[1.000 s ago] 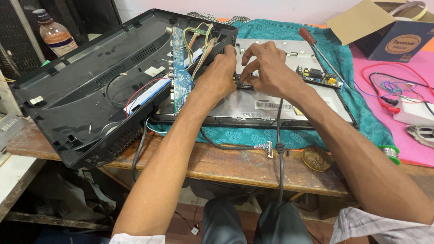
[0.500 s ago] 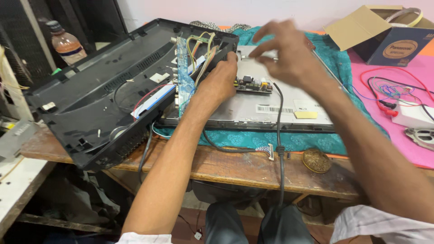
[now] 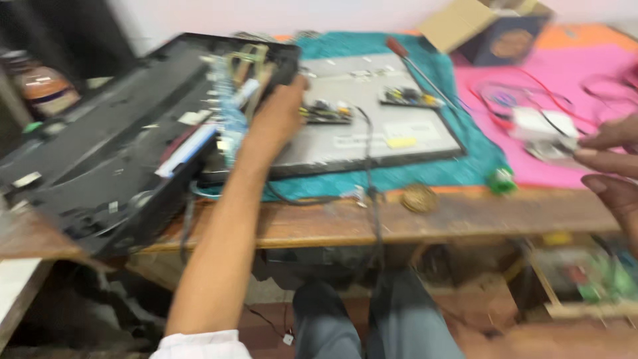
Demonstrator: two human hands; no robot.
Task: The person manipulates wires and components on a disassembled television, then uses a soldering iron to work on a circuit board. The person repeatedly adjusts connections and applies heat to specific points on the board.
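The picture is motion-blurred. A grey metal monitor panel (image 3: 392, 136) lies face down on a teal cloth (image 3: 465, 166), with a black plastic back cover (image 3: 100, 159) tilted open at its left. My left hand (image 3: 276, 116) rests where the cover meets the panel, beside a small circuit board (image 3: 325, 113) and a bundle of wires (image 3: 232, 80); blur hides its fingers. My right hand (image 3: 608, 163) is at the far right edge, fingers stretched out and apart, close to a white adapter (image 3: 541, 126) with red wires on a pink cloth (image 3: 551, 73).
A second small board (image 3: 409, 98) and a red-handled screwdriver (image 3: 415, 66) lie on the panel. A black cable (image 3: 369, 179) hangs over the wooden table edge (image 3: 465, 223). Cardboard box (image 3: 455, 20) and dark box (image 3: 508, 41) stand behind; bottle (image 3: 40, 86) at left.
My right hand lifted off the circuit board and swung right to the white adapter. My left hand stayed at the board. The camera turned to the right.
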